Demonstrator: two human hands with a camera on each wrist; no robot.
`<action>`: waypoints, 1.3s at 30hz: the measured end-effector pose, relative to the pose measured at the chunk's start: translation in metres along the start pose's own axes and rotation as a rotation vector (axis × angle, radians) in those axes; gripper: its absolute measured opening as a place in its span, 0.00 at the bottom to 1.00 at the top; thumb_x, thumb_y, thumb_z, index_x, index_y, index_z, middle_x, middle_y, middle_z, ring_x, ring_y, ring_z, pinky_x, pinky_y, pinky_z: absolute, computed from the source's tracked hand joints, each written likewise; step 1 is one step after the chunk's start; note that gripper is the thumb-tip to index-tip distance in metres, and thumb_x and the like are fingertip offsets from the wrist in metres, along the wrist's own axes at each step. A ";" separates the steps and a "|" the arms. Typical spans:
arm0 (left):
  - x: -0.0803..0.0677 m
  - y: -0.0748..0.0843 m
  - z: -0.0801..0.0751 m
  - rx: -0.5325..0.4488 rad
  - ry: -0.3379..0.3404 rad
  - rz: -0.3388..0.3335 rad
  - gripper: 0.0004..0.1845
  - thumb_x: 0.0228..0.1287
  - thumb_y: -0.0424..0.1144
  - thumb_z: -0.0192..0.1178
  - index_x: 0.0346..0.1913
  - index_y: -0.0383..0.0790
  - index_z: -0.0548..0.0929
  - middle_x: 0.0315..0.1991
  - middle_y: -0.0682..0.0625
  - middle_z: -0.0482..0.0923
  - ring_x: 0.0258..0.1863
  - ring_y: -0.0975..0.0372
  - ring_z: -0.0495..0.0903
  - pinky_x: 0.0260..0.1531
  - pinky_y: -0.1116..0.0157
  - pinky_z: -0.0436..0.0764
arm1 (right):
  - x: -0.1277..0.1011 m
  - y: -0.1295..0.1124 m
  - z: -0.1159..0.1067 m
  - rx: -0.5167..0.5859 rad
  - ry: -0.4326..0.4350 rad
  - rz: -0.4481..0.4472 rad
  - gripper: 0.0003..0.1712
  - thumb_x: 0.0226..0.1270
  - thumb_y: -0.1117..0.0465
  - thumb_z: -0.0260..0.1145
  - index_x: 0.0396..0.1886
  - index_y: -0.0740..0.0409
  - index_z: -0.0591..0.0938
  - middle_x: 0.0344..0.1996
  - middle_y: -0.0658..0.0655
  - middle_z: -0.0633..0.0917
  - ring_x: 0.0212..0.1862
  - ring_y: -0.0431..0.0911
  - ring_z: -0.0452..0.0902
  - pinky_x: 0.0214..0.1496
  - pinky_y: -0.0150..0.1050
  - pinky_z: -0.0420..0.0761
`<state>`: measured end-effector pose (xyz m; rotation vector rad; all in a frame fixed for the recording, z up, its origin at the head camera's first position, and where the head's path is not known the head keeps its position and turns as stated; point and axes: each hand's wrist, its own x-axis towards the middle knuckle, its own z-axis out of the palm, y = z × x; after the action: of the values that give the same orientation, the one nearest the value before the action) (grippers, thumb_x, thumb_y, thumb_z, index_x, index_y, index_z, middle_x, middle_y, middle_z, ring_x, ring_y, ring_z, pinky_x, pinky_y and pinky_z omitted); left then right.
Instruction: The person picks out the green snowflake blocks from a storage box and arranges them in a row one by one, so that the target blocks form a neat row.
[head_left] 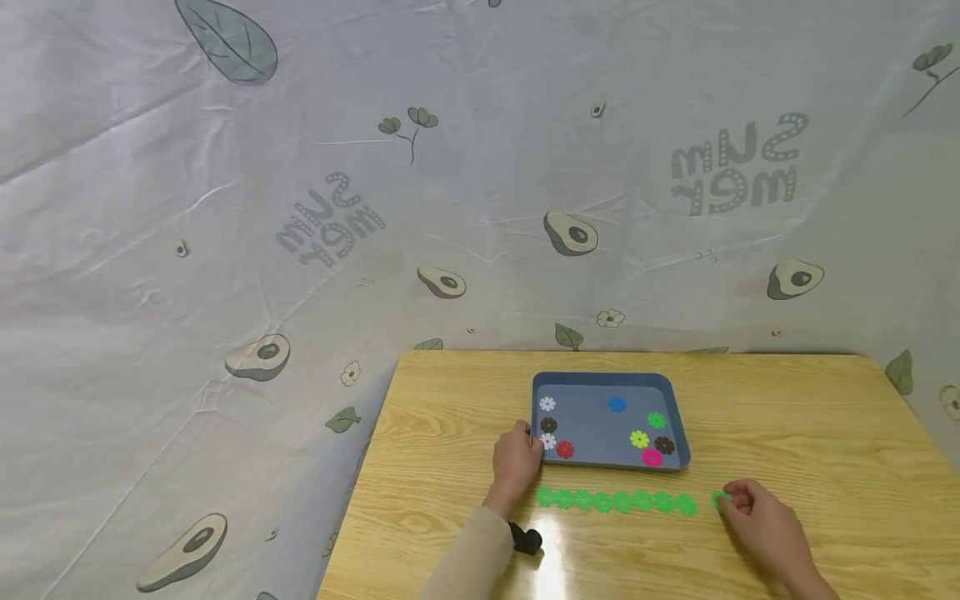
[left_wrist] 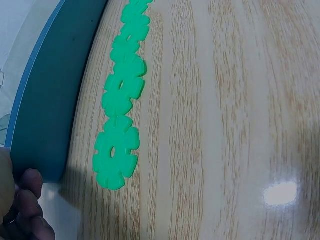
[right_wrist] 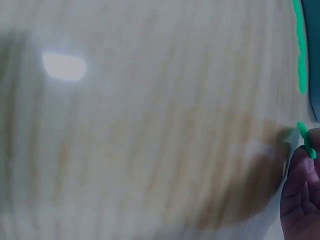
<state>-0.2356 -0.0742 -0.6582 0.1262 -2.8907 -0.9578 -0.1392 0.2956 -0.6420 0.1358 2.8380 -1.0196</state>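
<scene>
A row of several green toothed discs (head_left: 615, 501) lies linked on the wooden table (head_left: 787, 417), just in front of a blue tray (head_left: 600, 379). My left hand (head_left: 531, 446) grips the tray's front left corner, its thumb on the rim. In the left wrist view the green row (left_wrist: 122, 90) runs along the tray wall (left_wrist: 45, 110), with my curled fingers (left_wrist: 30, 200) at the corner. My right hand (head_left: 731, 500) pinches a single green disc (head_left: 720, 500) a little right of the row's end. The right wrist view is blurred and shows that disc (right_wrist: 306, 140) at my fingertips (right_wrist: 300, 190).
Loose discs lie in the tray: white (head_left: 547, 404), brown (head_left: 548, 425), red (head_left: 565, 450), blue (head_left: 617, 405), green (head_left: 656, 420), yellow-green (head_left: 639, 438) and pink (head_left: 652, 457). A grey printed cloth (head_left: 300, 208) hangs behind and left of the table. A black object (head_left: 527, 540) sits by my left sleeve.
</scene>
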 end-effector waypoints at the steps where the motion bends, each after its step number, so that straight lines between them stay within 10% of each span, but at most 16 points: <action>1: 0.000 0.000 0.000 0.001 -0.002 -0.005 0.08 0.58 0.38 0.59 0.39 0.40 0.80 0.16 0.58 0.69 0.15 0.64 0.68 0.16 0.65 0.66 | -0.001 0.001 0.002 -0.002 -0.006 0.002 0.27 0.68 0.46 0.58 0.48 0.68 0.76 0.31 0.53 0.79 0.31 0.43 0.73 0.29 0.33 0.70; 24: 0.002 0.001 -0.001 -0.023 0.005 -0.012 0.05 0.58 0.38 0.59 0.35 0.42 0.78 0.15 0.58 0.68 0.14 0.65 0.67 0.14 0.66 0.65 | 0.004 -0.011 0.012 -0.023 -0.005 -0.048 0.24 0.66 0.47 0.61 0.44 0.66 0.80 0.33 0.53 0.81 0.35 0.45 0.76 0.34 0.41 0.75; 39: 0.000 0.002 0.001 -0.028 0.008 0.001 0.07 0.57 0.37 0.61 0.38 0.39 0.79 0.15 0.59 0.68 0.14 0.65 0.67 0.15 0.66 0.65 | 0.068 -0.056 0.001 0.037 0.190 -0.206 0.24 0.68 0.45 0.58 0.50 0.60 0.80 0.41 0.57 0.82 0.30 0.44 0.76 0.28 0.41 0.72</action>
<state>-0.2354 -0.0718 -0.6582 0.1257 -2.8684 -0.9946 -0.2136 0.2549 -0.6172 -0.0623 3.0559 -1.1572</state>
